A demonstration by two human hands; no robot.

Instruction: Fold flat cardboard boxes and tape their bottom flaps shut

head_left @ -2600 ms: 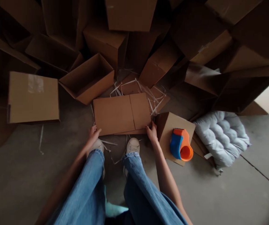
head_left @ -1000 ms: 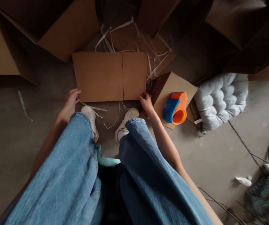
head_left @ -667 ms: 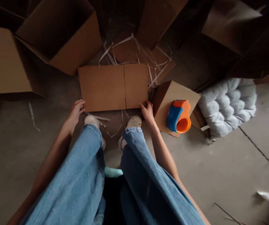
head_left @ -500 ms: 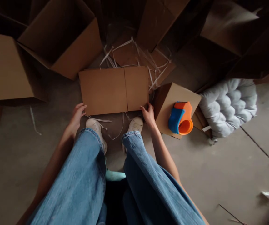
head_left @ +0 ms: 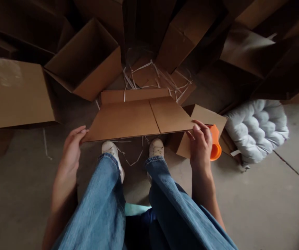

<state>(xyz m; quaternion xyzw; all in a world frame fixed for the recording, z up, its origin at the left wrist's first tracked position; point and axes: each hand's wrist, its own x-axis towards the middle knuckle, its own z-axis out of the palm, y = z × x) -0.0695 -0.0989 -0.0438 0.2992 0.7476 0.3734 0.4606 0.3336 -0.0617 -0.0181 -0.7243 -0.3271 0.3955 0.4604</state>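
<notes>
the concrete floor [head_left: 256,205] carries open cardboard boxes [head_left: 86,66], a pale quilted cushion [head_left: 256,132] and thin white packing strips [head_left: 131,158].

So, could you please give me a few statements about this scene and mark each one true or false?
The left hand holds the left end of the flattened cardboard box: true.
The right hand holds the orange tape dispenser: false; it holds the cardboard's right end, with the dispenser showing behind it.
A grey quilted cushion lies right of the dispenser: true.
White packing strips fill the open cardboard box: false; they lie outside it, beyond the flattened cardboard.
</notes>
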